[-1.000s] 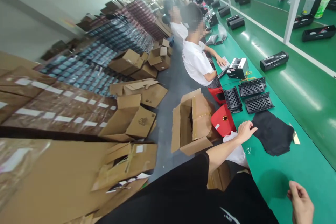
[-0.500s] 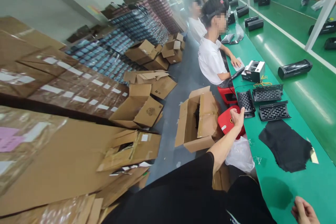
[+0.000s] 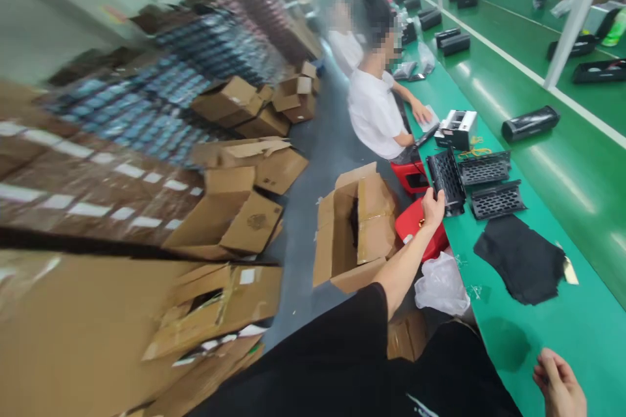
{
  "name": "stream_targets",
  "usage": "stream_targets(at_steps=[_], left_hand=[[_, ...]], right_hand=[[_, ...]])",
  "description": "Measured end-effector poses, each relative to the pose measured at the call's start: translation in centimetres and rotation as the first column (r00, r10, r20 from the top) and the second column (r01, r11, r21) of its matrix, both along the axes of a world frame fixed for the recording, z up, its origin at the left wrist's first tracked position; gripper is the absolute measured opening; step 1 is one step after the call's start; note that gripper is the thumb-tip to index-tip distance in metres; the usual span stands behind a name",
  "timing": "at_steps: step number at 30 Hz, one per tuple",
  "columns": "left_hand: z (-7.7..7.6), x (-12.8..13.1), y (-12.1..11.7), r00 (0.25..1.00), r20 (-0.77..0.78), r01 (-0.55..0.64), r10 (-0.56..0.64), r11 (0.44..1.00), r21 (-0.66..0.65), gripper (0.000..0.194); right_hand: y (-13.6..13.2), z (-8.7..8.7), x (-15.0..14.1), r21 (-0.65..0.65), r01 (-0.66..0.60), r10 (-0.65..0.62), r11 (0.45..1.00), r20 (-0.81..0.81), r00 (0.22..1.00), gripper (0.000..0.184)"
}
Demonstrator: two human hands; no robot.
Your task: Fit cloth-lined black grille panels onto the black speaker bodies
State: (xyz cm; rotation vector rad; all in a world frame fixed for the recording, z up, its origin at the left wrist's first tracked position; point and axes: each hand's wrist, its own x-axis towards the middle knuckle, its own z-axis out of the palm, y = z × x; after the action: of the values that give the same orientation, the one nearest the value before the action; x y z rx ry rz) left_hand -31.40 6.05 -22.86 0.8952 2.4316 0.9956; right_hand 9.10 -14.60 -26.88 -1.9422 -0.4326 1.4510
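My left hand (image 3: 433,210) reaches out over the table's near edge, its thumb and fingers closed on the near end of a black perforated speaker grille (image 3: 447,177). That grille looks slightly tilted. Two similar grilles, one farther back (image 3: 485,169) and one nearer (image 3: 499,200), lie beside it on the green table (image 3: 508,332). Toward me rests a stack of black sheets (image 3: 521,260). At the lower right, my right hand (image 3: 560,378) is held over the table with its fingers curled and thumb pressed in; nothing shows in it.
Below my left arm are a red stool (image 3: 423,228), a white plastic bag (image 3: 443,283) and an open carton (image 3: 325,241). A co-worker in a white shirt (image 3: 374,111) sits farther along, near a black-and-white box (image 3: 457,129). A wrapped black cylinder-like unit (image 3: 531,124) lies beyond.
My left hand has closed on the end of the nearest grille, which now appears more tilted. My view has turned slightly, shifting the scene left. The right hand stays curled.
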Motion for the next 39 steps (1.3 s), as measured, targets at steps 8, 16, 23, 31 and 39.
stream_targets(at_steps=[8,16,23,31,39], left_hand=[[-0.2,20.3,-9.6,0.552,0.235,0.793,-0.800,0.591,0.147,0.009],[-1.1,28.1,-13.6,0.351,0.464,0.910,-0.813,0.414,0.036,0.027],[-2.0,28.8,-14.7,0.499,0.520,0.852,-0.693,0.503,-0.146,0.011],[-2.1,29.7,-18.7,0.342,0.900,0.910,-0.268,0.335,-0.246,0.036],[2.2,30.8,-15.1,0.038,0.791,0.985,-0.611,-0.110,-0.132,0.034]], right_hand=[[4.2,5.5,-1.8,0.194,-0.024,-0.049,0.981,0.365,0.930,0.084],[0.0,4.3,6.2,0.062,-0.048,-0.004,0.997,0.652,0.759,0.055],[1.7,4.6,16.8,-0.018,-0.074,0.059,0.997,0.800,0.598,0.055],[11.0,1.6,18.4,0.036,-0.479,0.277,0.877,0.777,0.565,0.038],[0.6,0.1,18.4,-0.165,0.015,0.127,0.986,0.815,0.566,0.038]])
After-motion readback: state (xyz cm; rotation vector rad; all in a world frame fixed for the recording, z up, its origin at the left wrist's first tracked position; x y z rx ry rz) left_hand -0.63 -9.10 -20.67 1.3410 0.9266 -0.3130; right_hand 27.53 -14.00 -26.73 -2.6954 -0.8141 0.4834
